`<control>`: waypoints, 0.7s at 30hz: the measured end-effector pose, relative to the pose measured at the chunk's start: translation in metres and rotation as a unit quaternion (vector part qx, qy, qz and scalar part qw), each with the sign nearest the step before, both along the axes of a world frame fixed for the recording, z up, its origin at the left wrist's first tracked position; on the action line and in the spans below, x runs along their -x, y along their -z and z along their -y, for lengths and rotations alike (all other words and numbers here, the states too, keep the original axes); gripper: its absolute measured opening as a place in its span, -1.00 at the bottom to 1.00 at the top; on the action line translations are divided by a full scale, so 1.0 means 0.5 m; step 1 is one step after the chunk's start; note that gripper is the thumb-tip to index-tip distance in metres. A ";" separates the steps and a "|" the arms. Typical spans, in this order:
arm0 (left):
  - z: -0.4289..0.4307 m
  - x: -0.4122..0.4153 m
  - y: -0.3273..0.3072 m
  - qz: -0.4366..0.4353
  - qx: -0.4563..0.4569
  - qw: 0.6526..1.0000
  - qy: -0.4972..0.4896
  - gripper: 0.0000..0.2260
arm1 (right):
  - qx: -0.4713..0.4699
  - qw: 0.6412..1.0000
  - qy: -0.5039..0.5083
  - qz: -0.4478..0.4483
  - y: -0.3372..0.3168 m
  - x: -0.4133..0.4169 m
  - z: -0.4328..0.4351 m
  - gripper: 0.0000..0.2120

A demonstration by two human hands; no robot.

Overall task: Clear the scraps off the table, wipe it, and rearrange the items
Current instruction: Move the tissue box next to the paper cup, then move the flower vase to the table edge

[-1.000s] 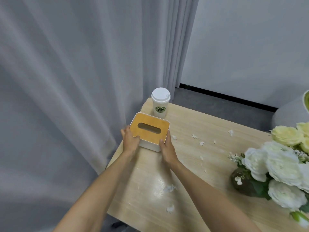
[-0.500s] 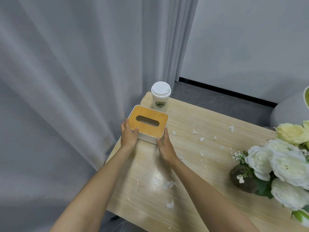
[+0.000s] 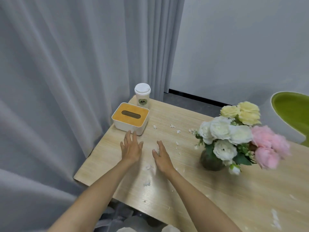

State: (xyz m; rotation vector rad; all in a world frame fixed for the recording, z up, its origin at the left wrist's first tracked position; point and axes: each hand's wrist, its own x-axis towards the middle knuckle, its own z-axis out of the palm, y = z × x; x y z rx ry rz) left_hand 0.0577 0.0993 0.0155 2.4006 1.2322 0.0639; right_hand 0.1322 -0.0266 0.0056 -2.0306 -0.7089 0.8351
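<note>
Single view from a head-worn wide-angle camera; it looks forward and down from above the near edge of the table [image 3: 242, 190], facing the table's far left corner; both forearms enter at the bottom edge, with the left hand [image 3: 131, 150] and right hand [image 3: 161, 159] near mid-frame; the curtain [image 3: 58, 81] fills the left half, the wall [image 3: 242, 47] the upper right; the bouquet [image 3: 234, 136] stands at the right, its outer edge blurred.
</note>
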 end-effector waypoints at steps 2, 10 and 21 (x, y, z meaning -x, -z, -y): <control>0.064 0.011 -0.008 -0.027 -0.005 0.999 0.031 -0.52 | 0.006 1.000 -0.007 0.013 -0.002 0.011 0.071 -0.51; 0.398 0.044 0.019 -0.058 0.015 0.992 0.115 -0.52 | 0.054 0.996 0.019 0.063 0.014 0.032 0.421 -0.59; 0.581 0.009 0.025 -0.051 0.037 0.976 0.210 -0.51 | 0.117 0.987 0.052 0.096 0.019 -0.050 0.612 -0.39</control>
